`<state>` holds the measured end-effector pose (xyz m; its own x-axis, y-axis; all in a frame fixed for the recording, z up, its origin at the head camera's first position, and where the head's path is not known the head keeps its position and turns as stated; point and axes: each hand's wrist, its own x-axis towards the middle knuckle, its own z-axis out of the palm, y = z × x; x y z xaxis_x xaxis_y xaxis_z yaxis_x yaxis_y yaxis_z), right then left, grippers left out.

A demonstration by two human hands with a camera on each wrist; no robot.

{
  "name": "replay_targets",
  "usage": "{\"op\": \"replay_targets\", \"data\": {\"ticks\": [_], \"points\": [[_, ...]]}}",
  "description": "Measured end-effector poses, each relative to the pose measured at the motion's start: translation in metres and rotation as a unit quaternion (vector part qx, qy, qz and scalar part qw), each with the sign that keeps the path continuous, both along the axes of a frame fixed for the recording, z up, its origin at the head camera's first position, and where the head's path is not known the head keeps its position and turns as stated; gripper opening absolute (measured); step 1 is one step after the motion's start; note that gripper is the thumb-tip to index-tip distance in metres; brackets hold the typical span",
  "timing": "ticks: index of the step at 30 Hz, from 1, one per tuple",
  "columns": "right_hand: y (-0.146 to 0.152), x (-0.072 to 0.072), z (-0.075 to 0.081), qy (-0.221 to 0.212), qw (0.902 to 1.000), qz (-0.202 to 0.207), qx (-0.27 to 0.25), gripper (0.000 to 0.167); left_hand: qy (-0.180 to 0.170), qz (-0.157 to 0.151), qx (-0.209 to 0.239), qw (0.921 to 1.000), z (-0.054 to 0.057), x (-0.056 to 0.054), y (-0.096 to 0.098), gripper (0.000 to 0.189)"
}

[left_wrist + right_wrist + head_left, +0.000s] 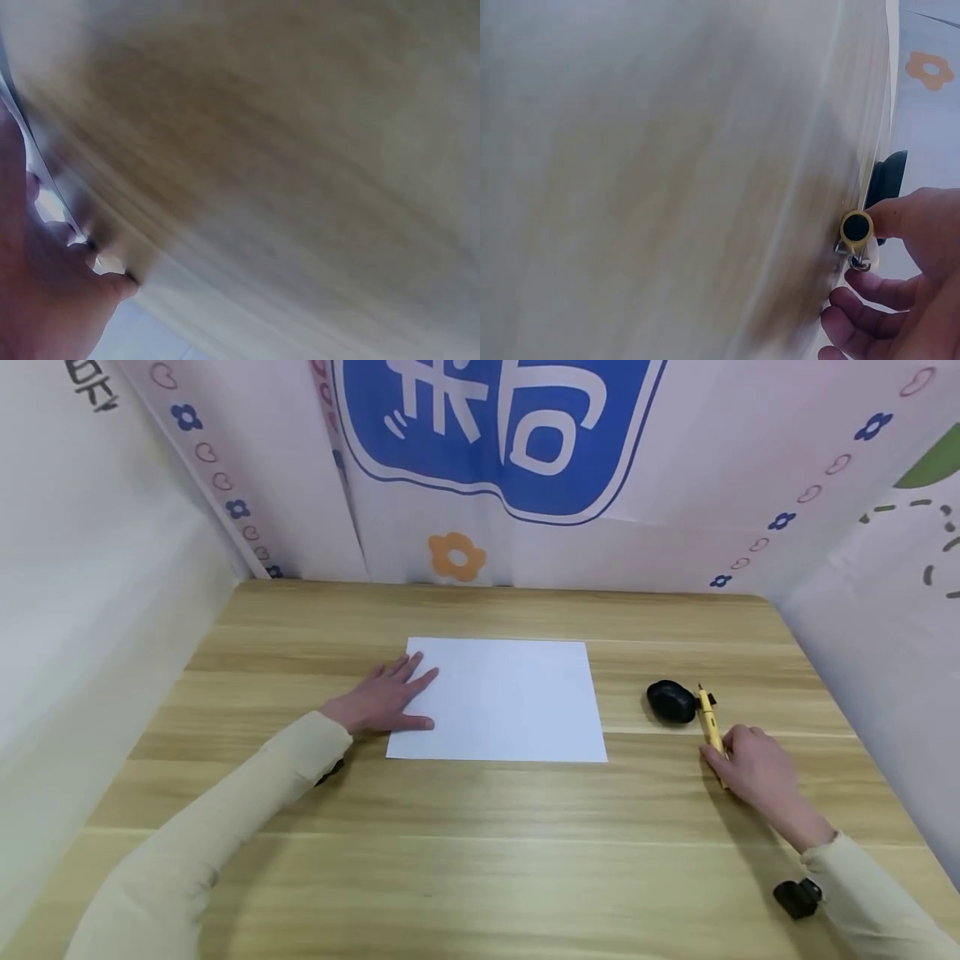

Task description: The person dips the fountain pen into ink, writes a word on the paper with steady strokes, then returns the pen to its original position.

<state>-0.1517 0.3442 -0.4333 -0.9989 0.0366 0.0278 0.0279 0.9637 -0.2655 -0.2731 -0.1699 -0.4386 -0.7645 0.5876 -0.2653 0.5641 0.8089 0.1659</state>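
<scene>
My left hand [381, 702] lies flat with spread fingers on the left part of a white sheet of paper [517, 702], thumb toward the near edge. In the left wrist view the fingertips of that hand [52, 300] show at the edge of the tabletop's curve. Over on the right, my right hand [761, 770] pinches a yellow fountain pen [708, 720] between thumb and fingers near its back end, the dark nib pointing away from me. The right wrist view shows the pen's round black end [856, 227] and metal clip beside the thumb.
A black rounded object [671, 702] sits just left of the pen's front part, with a small black piece between them. The wooden table [480, 852] meets a printed cloth backdrop [645, 552] at the back, and white cloth hangs along both sides.
</scene>
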Motion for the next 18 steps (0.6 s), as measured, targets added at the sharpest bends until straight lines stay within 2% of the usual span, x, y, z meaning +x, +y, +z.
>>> {"op": "replay_targets", "data": {"ticks": [18], "points": [[-0.004, -0.0004, 0.0042, -0.002, 0.9993, -0.037, -0.008, 0.028, -0.007, 0.002, -0.02, 0.9998, 0.0004, 0.0005, 0.0015, 0.086]]}}
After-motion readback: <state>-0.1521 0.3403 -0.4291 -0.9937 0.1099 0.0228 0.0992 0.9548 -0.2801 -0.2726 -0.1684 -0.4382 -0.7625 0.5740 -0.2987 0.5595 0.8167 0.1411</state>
